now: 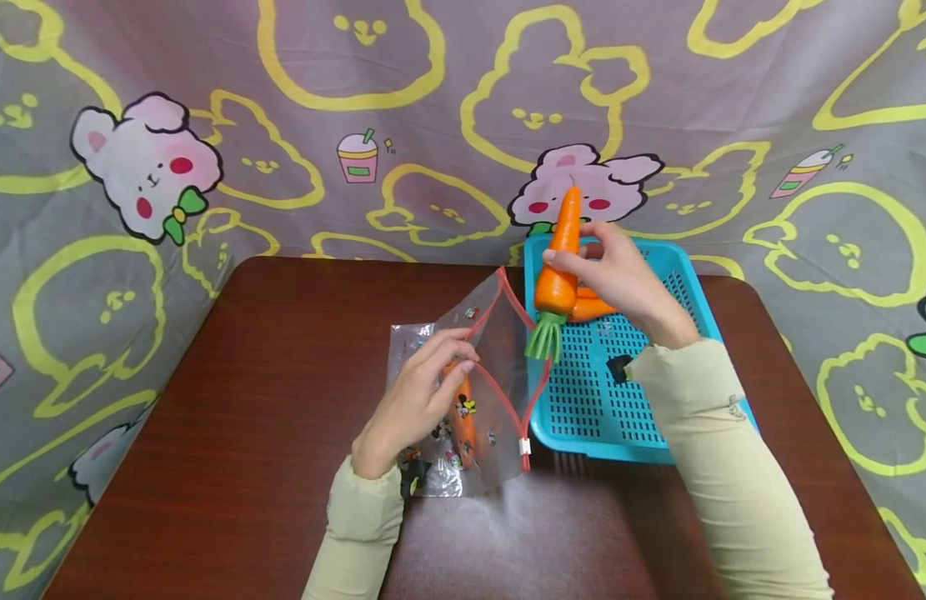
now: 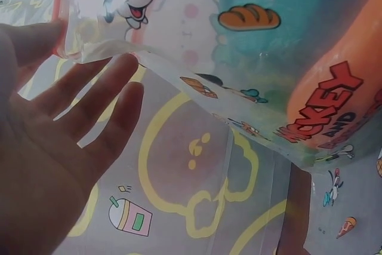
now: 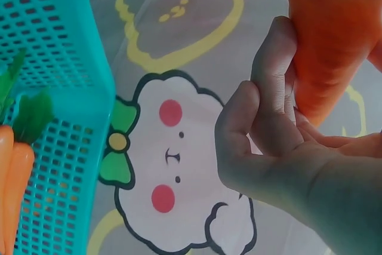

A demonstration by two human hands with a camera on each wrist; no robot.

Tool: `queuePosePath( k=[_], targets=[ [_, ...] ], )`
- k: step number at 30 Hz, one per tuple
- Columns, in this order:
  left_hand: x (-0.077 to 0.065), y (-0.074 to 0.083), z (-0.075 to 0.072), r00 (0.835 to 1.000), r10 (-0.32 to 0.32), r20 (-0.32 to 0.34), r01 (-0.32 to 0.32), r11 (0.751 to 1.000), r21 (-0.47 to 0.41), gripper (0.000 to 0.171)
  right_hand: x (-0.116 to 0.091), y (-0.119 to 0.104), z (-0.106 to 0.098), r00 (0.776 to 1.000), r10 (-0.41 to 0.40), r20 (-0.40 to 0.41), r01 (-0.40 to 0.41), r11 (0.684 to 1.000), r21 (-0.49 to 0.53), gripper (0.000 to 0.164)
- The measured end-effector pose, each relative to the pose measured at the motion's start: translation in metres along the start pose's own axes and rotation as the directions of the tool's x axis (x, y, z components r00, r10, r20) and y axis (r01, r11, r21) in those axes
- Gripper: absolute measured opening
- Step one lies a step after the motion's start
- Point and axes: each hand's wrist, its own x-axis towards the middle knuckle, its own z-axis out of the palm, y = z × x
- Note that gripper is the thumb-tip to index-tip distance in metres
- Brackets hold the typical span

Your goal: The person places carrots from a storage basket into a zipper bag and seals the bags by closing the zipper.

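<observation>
In the head view my right hand grips a large orange carrot with green stubs, tip pointing up, over the left part of a blue basket. The right wrist view shows the fingers curled round the carrot. My left hand pinches the red-edged rim of a clear zip bag, whose mouth gapes toward the basket. Inside the bag lies another carrot, also visible in the left wrist view behind printed cartoon figures. The left thumb is at the red edge.
More carrots with green tops lie in the basket. Beneath the zip bag is a clear printed plastic bag on the dark brown table. A patterned cloth hangs behind and at both sides.
</observation>
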Motion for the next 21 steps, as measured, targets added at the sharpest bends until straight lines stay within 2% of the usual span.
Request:
queuePosePath(
  k=[11,21],
  targets=[
    [0.0,0.001,-0.001,1.0,-0.001,0.002,0.001,1.0,-0.021,0.009,-0.007,-0.005,0.008,1.0,0.008,0.02,-0.008,1.0,0.015,0.067],
    [0.0,0.0,-0.002,1.0,-0.013,0.005,0.014,1.0,-0.025,0.009,-0.008,-0.006,0.018,1.0,0.002,0.017,-0.002,1.0,-0.026,0.07]
  ],
)
